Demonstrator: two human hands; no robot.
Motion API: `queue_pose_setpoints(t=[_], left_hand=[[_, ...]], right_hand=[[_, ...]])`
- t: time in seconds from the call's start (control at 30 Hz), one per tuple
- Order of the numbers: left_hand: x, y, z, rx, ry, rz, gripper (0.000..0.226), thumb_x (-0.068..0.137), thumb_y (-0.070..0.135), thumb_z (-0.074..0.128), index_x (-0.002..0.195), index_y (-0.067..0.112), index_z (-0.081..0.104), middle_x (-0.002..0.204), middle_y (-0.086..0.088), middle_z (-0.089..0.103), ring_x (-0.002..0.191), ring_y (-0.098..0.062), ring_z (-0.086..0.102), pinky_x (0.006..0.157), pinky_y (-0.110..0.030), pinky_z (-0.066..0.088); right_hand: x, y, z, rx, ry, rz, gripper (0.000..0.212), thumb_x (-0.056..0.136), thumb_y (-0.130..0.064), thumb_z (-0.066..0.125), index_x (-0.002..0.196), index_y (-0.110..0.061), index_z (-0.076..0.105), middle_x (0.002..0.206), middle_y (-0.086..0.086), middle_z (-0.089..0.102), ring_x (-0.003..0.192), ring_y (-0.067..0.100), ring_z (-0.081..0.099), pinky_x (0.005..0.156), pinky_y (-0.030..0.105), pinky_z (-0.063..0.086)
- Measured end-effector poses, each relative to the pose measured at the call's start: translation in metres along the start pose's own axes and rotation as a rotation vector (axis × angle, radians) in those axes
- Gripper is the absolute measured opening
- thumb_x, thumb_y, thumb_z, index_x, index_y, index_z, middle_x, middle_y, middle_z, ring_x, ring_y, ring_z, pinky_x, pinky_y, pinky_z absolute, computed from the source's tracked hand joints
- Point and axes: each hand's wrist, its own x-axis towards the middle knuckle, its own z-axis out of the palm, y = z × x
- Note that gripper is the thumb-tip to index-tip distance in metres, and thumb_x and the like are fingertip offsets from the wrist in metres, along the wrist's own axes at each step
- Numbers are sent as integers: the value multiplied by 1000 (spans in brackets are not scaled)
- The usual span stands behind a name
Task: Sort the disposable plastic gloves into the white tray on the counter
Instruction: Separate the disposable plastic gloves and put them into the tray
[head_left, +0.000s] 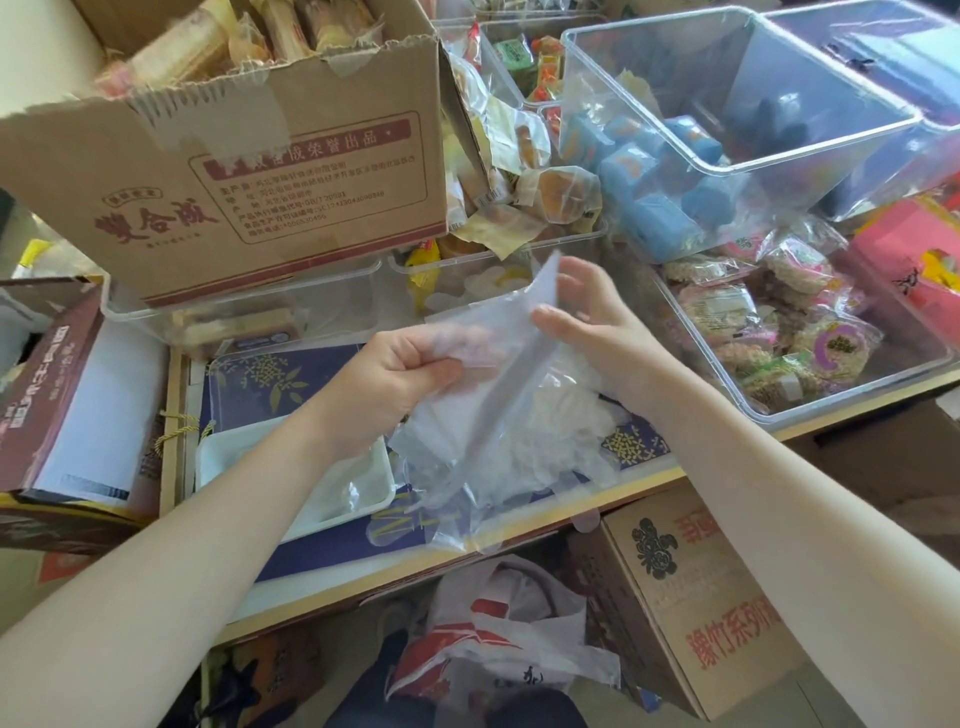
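A thin translucent plastic glove (498, 322) is held up above the counter between both hands. My left hand (410, 369) grips its lower left part with curled fingers. My right hand (587, 317) pinches its right edge between thumb and fingers. Below the hands lies a crumpled heap of clear plastic gloves (524, 447) on the blue patterned counter surface. The white tray (234, 447) sits lower left of the heap, under my left forearm, with some clear plastic inside it.
A large cardboard box (270, 171) stands on clear bins at the back left. Clear bins of snacks (779, 332) fill the right. The counter edge (519, 540) runs in front, with a cardboard box (691, 597) and a plastic bag (498, 644) on the floor below.
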Motion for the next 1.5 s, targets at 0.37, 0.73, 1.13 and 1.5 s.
queue_pose_setpoints(t=[0.37, 0.73, 1.13, 1.5], left_hand=[[-8, -44, -45, 68, 286, -301, 23, 91, -3, 49, 97, 17, 59, 77, 8, 74, 73, -1, 66, 68, -14, 47], [-13, -59, -74, 377, 445, -348, 16, 92, 13, 54, 81, 24, 58, 83, 3, 61, 70, 0, 54, 70, -11, 41], [-7, -87, -130, 767, 351, -466, 11, 92, 17, 52, 82, 19, 57, 82, 5, 59, 82, -16, 53, 75, -28, 37], [4, -79, -127, 774, 383, -300, 15, 93, 16, 52, 96, 15, 67, 89, 6, 65, 84, -12, 57, 73, -17, 41]], right_hand=[[11, 43, 46, 17, -262, 219, 16, 85, -15, 66, 95, -3, 64, 86, 9, 69, 68, 13, 63, 63, 24, 47], [27, 51, 98, 221, -213, 253, 28, 86, 7, 56, 92, -20, 55, 71, -2, 61, 47, 2, 54, 42, 16, 39], [76, 149, 85, -947, -118, 336, 66, 83, -39, 63, 134, -7, 36, 146, 10, 30, 131, 30, 32, 98, 41, 36], [65, 166, 80, -961, 81, 3, 25, 95, -22, 50, 98, -6, 69, 99, 14, 61, 90, 35, 53, 65, 31, 36]])
